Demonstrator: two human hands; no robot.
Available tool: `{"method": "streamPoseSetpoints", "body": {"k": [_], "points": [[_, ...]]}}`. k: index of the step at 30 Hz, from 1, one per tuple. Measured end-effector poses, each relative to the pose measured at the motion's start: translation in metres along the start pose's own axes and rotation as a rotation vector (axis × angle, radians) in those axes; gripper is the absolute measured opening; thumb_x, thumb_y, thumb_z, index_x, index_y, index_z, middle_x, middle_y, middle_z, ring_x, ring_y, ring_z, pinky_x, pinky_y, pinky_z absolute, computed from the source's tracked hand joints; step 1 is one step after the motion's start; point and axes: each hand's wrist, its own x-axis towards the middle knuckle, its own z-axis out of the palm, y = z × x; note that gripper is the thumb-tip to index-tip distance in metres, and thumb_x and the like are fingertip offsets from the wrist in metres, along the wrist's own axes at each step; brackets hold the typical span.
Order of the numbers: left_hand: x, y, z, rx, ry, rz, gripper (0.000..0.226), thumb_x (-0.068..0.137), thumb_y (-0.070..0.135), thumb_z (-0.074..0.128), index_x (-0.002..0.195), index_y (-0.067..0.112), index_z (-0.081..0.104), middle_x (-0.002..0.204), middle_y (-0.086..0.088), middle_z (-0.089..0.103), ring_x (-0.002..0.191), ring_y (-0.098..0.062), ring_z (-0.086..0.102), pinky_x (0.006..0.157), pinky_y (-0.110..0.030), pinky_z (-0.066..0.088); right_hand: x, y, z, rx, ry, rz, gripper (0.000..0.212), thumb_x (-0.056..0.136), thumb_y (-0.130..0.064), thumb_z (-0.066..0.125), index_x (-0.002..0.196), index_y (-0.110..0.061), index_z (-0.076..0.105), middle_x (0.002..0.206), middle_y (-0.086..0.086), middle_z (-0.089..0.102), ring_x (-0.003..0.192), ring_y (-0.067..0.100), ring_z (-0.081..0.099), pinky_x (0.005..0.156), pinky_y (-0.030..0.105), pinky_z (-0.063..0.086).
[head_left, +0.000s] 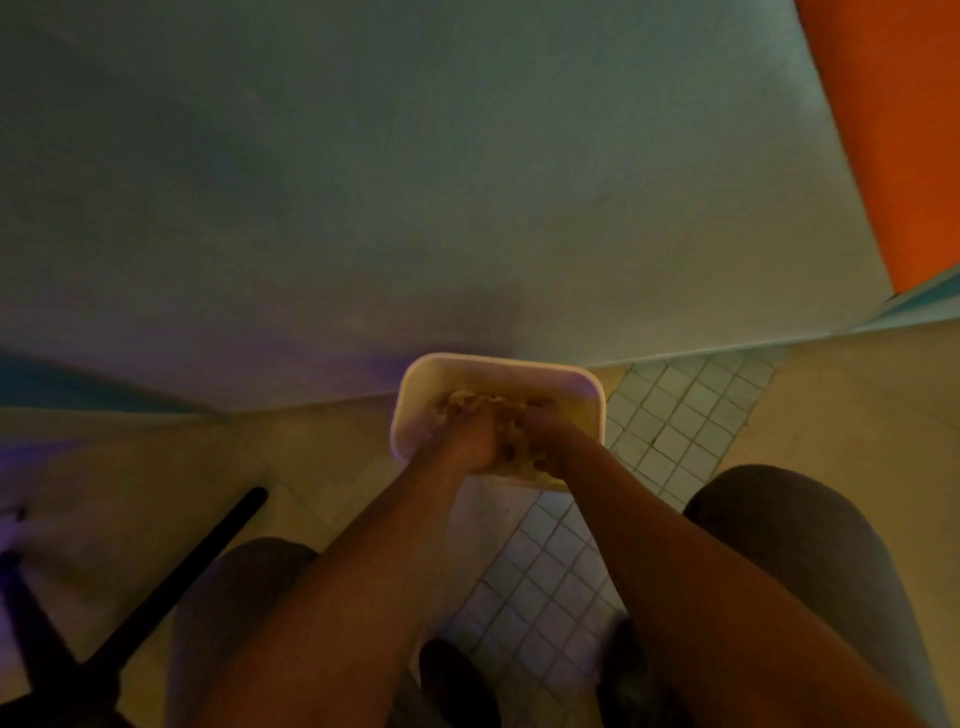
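Observation:
A white rectangular tub (571, 384) stands on the floor against the wall, between my knees. It holds pale, lumpy beige stuff (467, 402). Both my arms reach down into it. My left hand (470, 441) and my right hand (545, 434) lie side by side inside the tub, pushed into the lumps. The fingertips of both hands are buried in the contents, and the picture is blurred, so how the fingers lie does not show.
A grey-green wall (415, 182) rises just behind the tub, with an orange panel (893, 130) at the upper right. A strip of small white tiles (670, 415) crosses the beige floor. Black furniture legs (171, 577) stand at the lower left. My knees and dark shoes (457, 680) flank the tub.

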Motion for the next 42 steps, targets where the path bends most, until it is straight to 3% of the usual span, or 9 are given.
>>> {"method": "streamPoseSetpoints", "body": {"k": [5, 9, 11, 13, 15, 19, 26, 35, 42], "points": [[-0.035, 0.009, -0.021, 0.020, 0.057, 0.065, 0.062, 0.087, 0.045, 0.062, 0.144, 0.038, 0.041, 0.154, 0.002, 0.037, 0.143, -0.022, 0.033, 0.117, -0.043, 0.027, -0.034, -0.017, -0.010, -0.150, 0.016, -0.033, 0.034, 0.097, -0.015, 0.050, 0.130, -0.008, 0.054, 0.122, 0.007, 0.059, 0.105, 0.025, 0.055, 0.079, 0.035, 0.047], [-0.083, 0.017, -0.055, 0.042, -0.021, -0.045, 0.082, 0.093, 0.052, 0.057, 0.158, 0.036, 0.011, 0.168, 0.003, 0.003, 0.154, -0.020, 0.004, 0.122, -0.040, 0.013, -0.086, -0.047, -0.021, -0.296, 0.060, -0.087, 0.037, 0.095, -0.009, 0.047, 0.129, -0.007, 0.059, 0.114, 0.011, 0.059, 0.098, 0.023, 0.053, 0.059, 0.021, 0.040], [-0.111, 0.025, -0.076, 0.045, -0.007, -0.080, 0.079, 0.092, 0.050, 0.057, 0.157, 0.037, 0.014, 0.167, 0.005, 0.006, 0.154, -0.022, 0.004, 0.120, -0.043, 0.019, -0.118, -0.066, -0.027, -0.327, 0.050, -0.100, 0.034, 0.093, -0.007, 0.049, 0.125, -0.006, 0.062, 0.112, 0.011, 0.062, 0.096, 0.024, 0.056, 0.057, 0.021, 0.040], [-0.145, 0.040, -0.102, 0.028, 0.014, -0.106, 0.077, 0.091, 0.046, 0.059, 0.156, 0.037, 0.019, 0.166, 0.009, 0.008, 0.152, -0.026, 0.008, 0.114, -0.047, 0.030, -0.150, -0.083, -0.034, -0.363, 0.038, -0.102, 0.034, 0.093, -0.006, 0.051, 0.125, -0.004, 0.062, 0.120, 0.017, 0.063, 0.106, 0.029, 0.060, 0.077, 0.028, 0.050], [-0.186, 0.056, -0.134, -0.008, 0.058, -0.145, 0.074, 0.091, 0.043, 0.059, 0.155, 0.036, 0.023, 0.166, 0.009, 0.010, 0.150, -0.029, 0.013, 0.110, -0.047, 0.034, -0.194, -0.107, -0.039, -0.426, 0.040, -0.087, 0.036, 0.093, -0.009, 0.053, 0.129, -0.008, 0.060, 0.118, 0.013, 0.060, 0.107, 0.027, 0.058, 0.092, 0.032, 0.046], [-0.252, 0.076, -0.181, -0.142, 0.155, -0.215, 0.067, 0.089, 0.040, 0.060, 0.150, 0.031, 0.032, 0.161, 0.001, 0.021, 0.144, -0.035, 0.024, 0.105, -0.050, 0.041, -0.269, -0.140, -0.046, -0.551, 0.020, -0.129, 0.040, 0.093, -0.016, 0.057, 0.133, -0.013, 0.057, 0.123, 0.015, 0.062, 0.105, 0.027, 0.059, 0.079, 0.023, 0.038], [-0.370, 0.108, -0.253, -0.267, 0.293, -0.223, 0.065, 0.087, 0.041, 0.056, 0.148, 0.029, 0.038, 0.156, 0.000, 0.032, 0.142, -0.029, 0.033, 0.106, -0.044, 0.043, -0.400, -0.212, -0.048, -0.789, -0.091, -0.289, 0.051, 0.093, -0.020, 0.059, 0.142, -0.015, 0.046, 0.144, 0.012, 0.051, 0.128, 0.029, 0.050, 0.097, 0.030, 0.040], [-0.505, 0.144, -0.301, -0.456, 0.459, -0.343, 0.065, 0.091, 0.038, 0.061, 0.150, 0.029, 0.036, 0.162, -0.002, 0.023, 0.145, -0.029, 0.027, 0.111, -0.040, 0.037, -0.521, -0.271, -0.041, -0.899, -0.168, -0.513, 0.039, 0.087, -0.018, 0.064, 0.126, -0.021, 0.060, 0.113, -0.001, 0.064, 0.110, 0.021, 0.060, 0.082, 0.026, 0.041], [-0.598, 0.144, -0.285, -0.556, 0.636, -0.485, 0.064, 0.089, 0.040, 0.063, 0.149, 0.030, 0.040, 0.156, -0.005, 0.031, 0.139, -0.030, 0.038, 0.110, -0.039, 0.038, -0.579, -0.273, -0.007, -1.023, -0.348, -0.655, 0.058, 0.084, -0.024, 0.069, 0.139, -0.020, 0.050, 0.132, 0.011, 0.057, 0.119, 0.027, 0.056, 0.095, 0.033, 0.045]]}}
